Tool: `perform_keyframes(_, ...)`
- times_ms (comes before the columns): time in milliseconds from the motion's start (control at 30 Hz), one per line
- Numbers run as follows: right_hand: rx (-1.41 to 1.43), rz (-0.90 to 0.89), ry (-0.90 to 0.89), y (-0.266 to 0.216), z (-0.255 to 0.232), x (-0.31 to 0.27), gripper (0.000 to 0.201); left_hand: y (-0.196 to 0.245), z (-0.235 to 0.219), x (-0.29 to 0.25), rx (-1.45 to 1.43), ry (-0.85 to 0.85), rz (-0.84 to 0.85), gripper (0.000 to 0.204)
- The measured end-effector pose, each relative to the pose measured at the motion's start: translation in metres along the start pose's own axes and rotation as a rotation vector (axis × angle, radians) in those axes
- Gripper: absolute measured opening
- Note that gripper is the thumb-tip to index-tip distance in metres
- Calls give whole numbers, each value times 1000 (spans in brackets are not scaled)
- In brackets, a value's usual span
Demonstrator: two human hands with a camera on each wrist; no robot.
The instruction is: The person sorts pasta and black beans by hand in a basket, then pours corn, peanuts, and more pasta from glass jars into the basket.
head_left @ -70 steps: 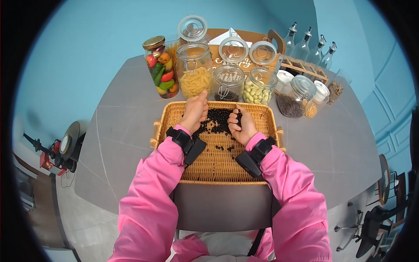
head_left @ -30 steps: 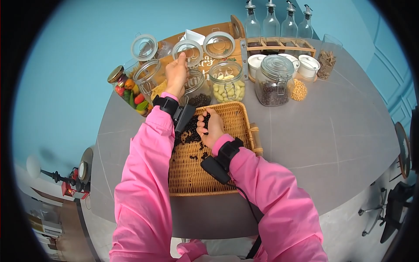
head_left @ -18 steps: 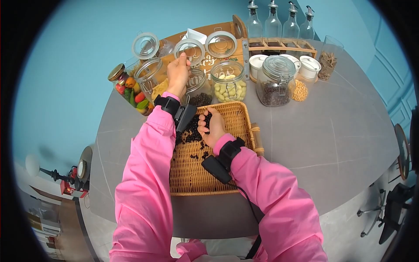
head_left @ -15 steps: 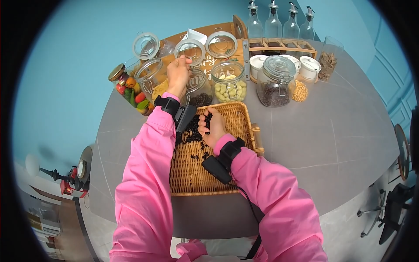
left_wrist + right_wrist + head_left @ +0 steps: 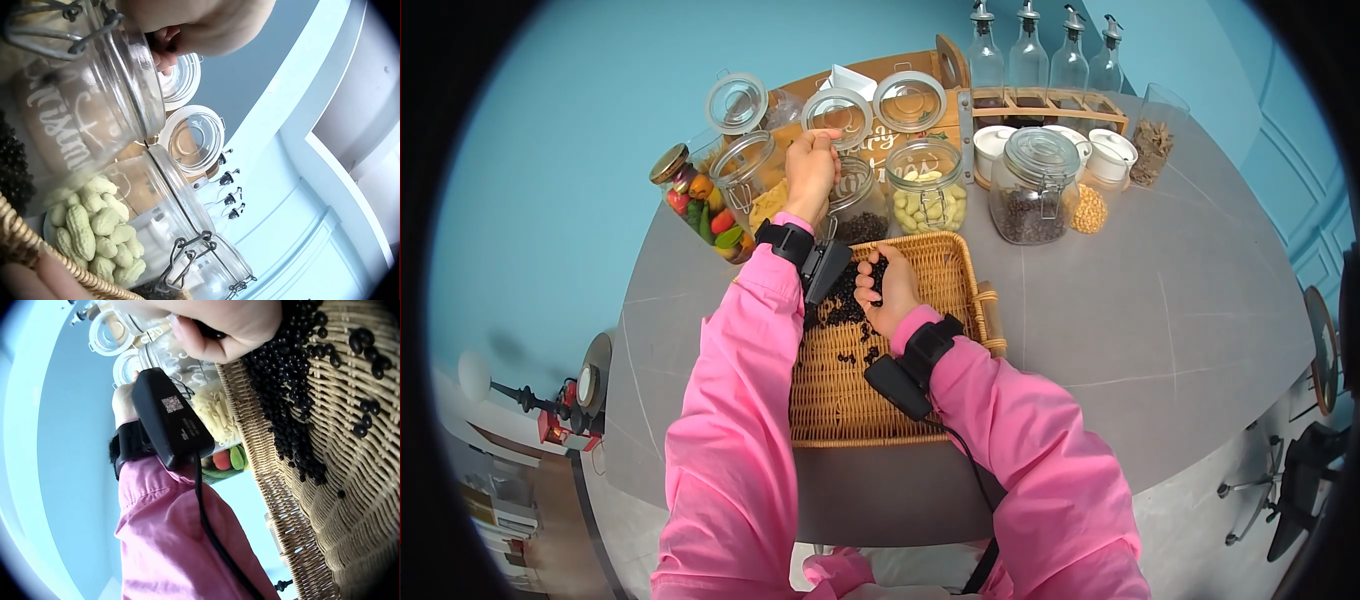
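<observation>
My left hand (image 5: 811, 175) is raised over the mouth of an open clip-top jar (image 5: 862, 220) with dark beans in its bottom. Its fingers are curled, and dark beans show between them in the left wrist view. My right hand (image 5: 888, 290) stays low over the wicker basket (image 5: 840, 415), curled round a handful of black beans. More black beans (image 5: 284, 394) lie scattered along the basket's far side. The jar's glass lid (image 5: 837, 115) stands tipped back behind my left hand.
Left of that jar are a pasta jar (image 5: 745, 180) and a vegetable jar (image 5: 705, 205). To its right stand an open peanut jar (image 5: 927, 195), a closed jar (image 5: 1033, 190), white canisters (image 5: 1111, 155) and, behind, several glass bottles (image 5: 1028, 60).
My left hand has gone from the basket up and forward over the bean jar, and its fingers have lowered slightly. My right hand remains at the basket. The head view has turned right.
</observation>
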State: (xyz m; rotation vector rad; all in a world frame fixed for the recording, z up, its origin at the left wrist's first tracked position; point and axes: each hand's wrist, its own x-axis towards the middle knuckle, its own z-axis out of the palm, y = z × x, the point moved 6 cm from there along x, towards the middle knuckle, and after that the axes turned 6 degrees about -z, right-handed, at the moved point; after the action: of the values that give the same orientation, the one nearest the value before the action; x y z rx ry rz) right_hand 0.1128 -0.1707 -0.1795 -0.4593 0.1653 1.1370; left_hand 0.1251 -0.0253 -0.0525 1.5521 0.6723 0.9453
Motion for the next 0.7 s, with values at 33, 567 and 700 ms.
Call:
perform_keyframes(33, -1, 2, 0, 0, 0, 0, 19, 0, 0, 0, 0, 0, 0, 20)
perform_keyframes(567, -35, -16, 17, -1, 1, -1, 18, 1, 3, 0, 109, 24, 30, 15)
perform_keyframes(700, -23, -6, -9, -1, 0, 1, 17, -2, 4, 4, 256, -13, 44, 18)
